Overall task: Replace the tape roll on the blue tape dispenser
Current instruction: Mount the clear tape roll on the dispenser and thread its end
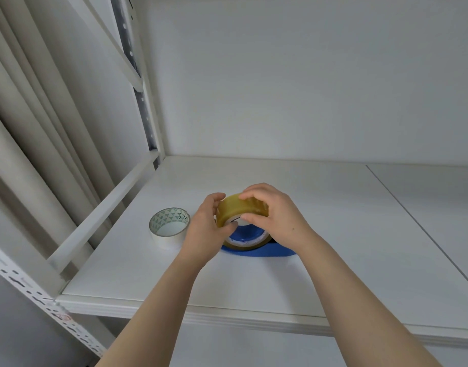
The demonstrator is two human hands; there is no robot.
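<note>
A yellowish clear tape roll (234,210) is tilted up over the blue tape dispenser (256,251), which lies on the white shelf (333,234). My left hand (205,231) grips the roll's left side, thumb underneath. My right hand (275,215) holds its top and right edge, with fingers over the rim. Most of the dispenser is hidden under the roll and my hands. A thin ring of tape (247,243) shows low on the dispenser. A second, white roll (169,226) with a green-patterned core lies flat to the left.
The shelf sits in a white metal rack; a slotted upright (145,102) and a side rail (105,207) bound it on the left. The back wall stands close behind. A seam (418,223) runs across the shelf at the right.
</note>
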